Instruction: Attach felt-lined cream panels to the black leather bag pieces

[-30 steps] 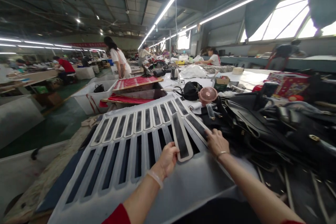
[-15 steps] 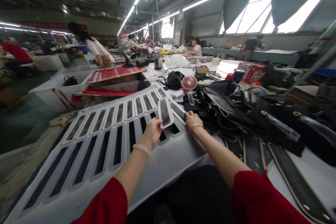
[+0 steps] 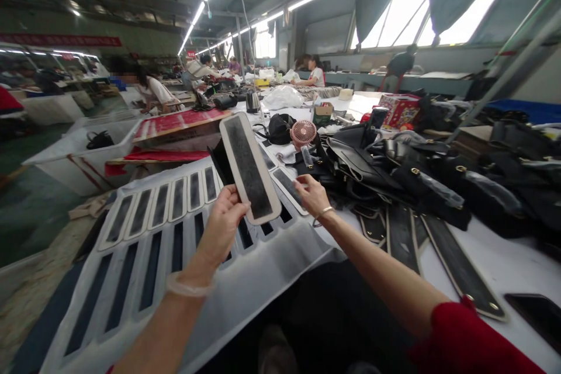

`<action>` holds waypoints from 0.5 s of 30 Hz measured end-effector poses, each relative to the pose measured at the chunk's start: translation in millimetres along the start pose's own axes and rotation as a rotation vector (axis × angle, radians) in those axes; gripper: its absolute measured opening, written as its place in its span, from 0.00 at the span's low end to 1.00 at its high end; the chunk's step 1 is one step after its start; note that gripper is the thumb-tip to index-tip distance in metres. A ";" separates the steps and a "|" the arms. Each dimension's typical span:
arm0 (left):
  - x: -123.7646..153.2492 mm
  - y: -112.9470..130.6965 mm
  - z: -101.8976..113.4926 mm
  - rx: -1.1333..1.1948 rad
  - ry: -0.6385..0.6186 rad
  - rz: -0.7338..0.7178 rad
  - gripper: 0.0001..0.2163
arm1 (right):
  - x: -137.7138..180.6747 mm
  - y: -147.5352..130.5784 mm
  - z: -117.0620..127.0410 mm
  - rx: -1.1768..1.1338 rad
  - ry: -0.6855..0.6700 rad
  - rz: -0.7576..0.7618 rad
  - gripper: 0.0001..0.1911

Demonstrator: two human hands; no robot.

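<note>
A rounded rectangular panel (image 3: 249, 166), black in the middle with a pale border, is pinched in my left hand (image 3: 225, 219) by its lower left edge. It is raised and tilted, and a dark piece shows behind its left side. My right hand (image 3: 312, 194) is at the right edge of a similar panel (image 3: 287, 187) lying on the table, fingers bent and slightly apart, with nothing seen held. More pale-bordered panels (image 3: 158, 208) lie in a row on a whitish sheet (image 3: 280, 269), above a row of dark bars (image 3: 151, 272) with pale surrounds.
Black bags (image 3: 372, 158) are heaped at right, with dark straps (image 3: 460, 263) below and a phone (image 3: 532, 315) near the edge. A pink fan (image 3: 303, 133) stands behind. White bins (image 3: 83, 158) and a red-topped board (image 3: 179, 123) are at left. Several people work farther back.
My left hand has lifted the panel up, left and closer to me. My right hand has shifted slightly left in view. The whole view has turned a little to the right.
</note>
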State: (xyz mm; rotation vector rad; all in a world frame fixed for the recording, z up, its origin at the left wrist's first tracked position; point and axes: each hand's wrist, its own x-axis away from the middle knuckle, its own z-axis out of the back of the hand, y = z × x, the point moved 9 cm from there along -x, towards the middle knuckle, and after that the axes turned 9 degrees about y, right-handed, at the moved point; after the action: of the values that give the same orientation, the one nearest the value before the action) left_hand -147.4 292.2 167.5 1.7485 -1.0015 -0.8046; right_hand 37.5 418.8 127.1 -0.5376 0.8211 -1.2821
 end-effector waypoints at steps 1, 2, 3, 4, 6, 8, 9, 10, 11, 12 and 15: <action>15.0 0.7 -2.5 -0.040 0.004 -0.028 0.15 | 10.4 -15.4 11.1 -0.090 -0.029 0.005 0.18; 31.1 -0.2 -6.0 -0.095 0.004 -0.056 0.14 | 23.4 -30.8 23.6 -0.176 -0.055 0.015 0.21; 48.1 -2.4 -10.9 -0.171 -0.001 -0.088 0.13 | 38.6 -45.9 36.6 -0.248 -0.078 0.034 0.24; 66.1 -4.1 -17.8 -0.300 -0.016 -0.145 0.12 | 55.3 -60.5 49.4 -0.321 -0.103 0.061 0.27; 103.7 -8.7 -35.1 -0.564 -0.043 -0.270 0.10 | 89.1 -82.6 74.6 -0.374 -0.113 0.119 0.40; 141.1 -9.3 -54.8 -0.720 -0.063 -0.416 0.10 | 118.2 -92.0 96.8 -0.291 -0.067 0.162 0.51; 158.3 -10.2 -65.4 -0.739 -0.099 -0.460 0.10 | 130.2 -92.6 106.6 -0.236 -0.036 0.176 0.53; 173.7 -11.6 -76.0 -0.736 -0.155 -0.479 0.11 | 140.8 -91.4 115.6 -0.202 -0.010 0.185 0.52; 187.4 -13.5 -86.0 -0.713 -0.234 -0.474 0.12 | 150.2 -88.5 123.7 -0.184 0.004 0.190 0.49; 200.0 -15.1 -95.0 -0.681 -0.328 -0.454 0.14 | 158.7 -83.8 132.0 -0.175 0.013 0.188 0.46; 234.4 -9.9 -106.8 -0.581 -0.581 -0.435 0.21 | 182.9 -62.9 158.7 -0.168 0.009 0.142 0.42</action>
State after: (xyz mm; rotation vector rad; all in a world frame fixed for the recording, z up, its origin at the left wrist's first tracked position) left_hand 51.9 128.8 175.3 1.2444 -0.6335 -1.7556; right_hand 136.3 213.1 229.6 -0.5968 0.9632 -1.0924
